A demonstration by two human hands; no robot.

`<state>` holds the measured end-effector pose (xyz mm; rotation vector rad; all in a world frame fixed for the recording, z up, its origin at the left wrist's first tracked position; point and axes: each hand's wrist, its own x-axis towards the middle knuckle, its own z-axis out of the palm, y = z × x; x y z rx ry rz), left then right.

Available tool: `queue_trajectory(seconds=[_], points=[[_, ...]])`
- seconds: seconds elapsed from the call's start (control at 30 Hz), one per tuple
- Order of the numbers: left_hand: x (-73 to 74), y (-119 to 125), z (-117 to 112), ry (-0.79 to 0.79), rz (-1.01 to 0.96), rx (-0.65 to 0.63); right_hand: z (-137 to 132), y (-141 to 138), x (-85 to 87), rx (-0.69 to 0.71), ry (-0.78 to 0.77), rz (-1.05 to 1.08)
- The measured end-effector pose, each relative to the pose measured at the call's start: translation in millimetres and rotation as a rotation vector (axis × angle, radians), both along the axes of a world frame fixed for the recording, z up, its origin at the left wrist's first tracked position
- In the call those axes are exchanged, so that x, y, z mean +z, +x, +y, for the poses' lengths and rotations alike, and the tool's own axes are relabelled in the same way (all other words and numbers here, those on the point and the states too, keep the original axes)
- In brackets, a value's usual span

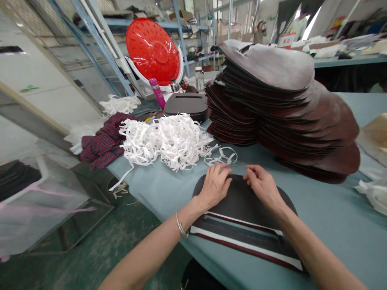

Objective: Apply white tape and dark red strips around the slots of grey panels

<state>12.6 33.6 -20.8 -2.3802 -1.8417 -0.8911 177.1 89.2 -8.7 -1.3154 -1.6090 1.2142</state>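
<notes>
A dark leather panel [242, 197] with rounded far corners lies on the table in front of me. Across its near part run a long slot [242, 228] and two white strips [242, 244], with reddish-brown edging beside them. My left hand [215, 184] rests on the panel's far left edge, fingers loosely bent and slightly apart. Over the far right edge, my right hand [262, 186] has its fingers curled in, thumb and forefinger together in a pinch. Anything between those fingertips is too small to make out.
Beyond my left hand lies a heap of white peeled strips [172, 141]. A tall stack of brown leather panels [290, 117] stands at the back right. Farther back are a black slotted piece [186, 105], a purple bottle [157, 93] and a red basket [152, 52]. Striped cloth [105, 139] hangs at the left edge.
</notes>
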Motion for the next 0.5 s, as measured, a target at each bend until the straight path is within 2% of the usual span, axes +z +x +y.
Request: queue_trajectory(seconds=[0.03, 0.1, 0.2, 0.27, 0.37, 0.43, 0.5], points=[[0.5, -1.6, 11.5, 0.024, 0.025, 0.032, 18.3, -9.2, 0.2, 0.013, -0.131, 0.124], [-1.3, -5.2, 32.6, 0.035, 0.112, 0.025, 45.0, -26.2, -1.7, 0.081, -0.269, 0.223], [-10.0, -17.9, 53.9, 0.001, 0.240, -0.005, 58.7, -35.4, -4.3, 0.182, -0.373, 0.253], [-16.6, -34.2, 61.3, -0.015, 0.288, 0.031, 53.4, -25.1, -3.0, 0.200, -0.409, 0.272], [-20.5, -63.2, 67.4, -0.045, 0.332, 0.103, 33.1, 9.7, 2.8, 0.210, -0.383, 0.276], [-16.0, -75.0, 69.4, -0.085, 0.342, 0.125, 16.7, 35.8, 6.7, 0.189, -0.283, 0.203], [-4.6, -73.2, 67.9, -0.100, 0.301, 0.146, 1.2, 55.5, 9.2, 0.114, -0.155, 0.079]])
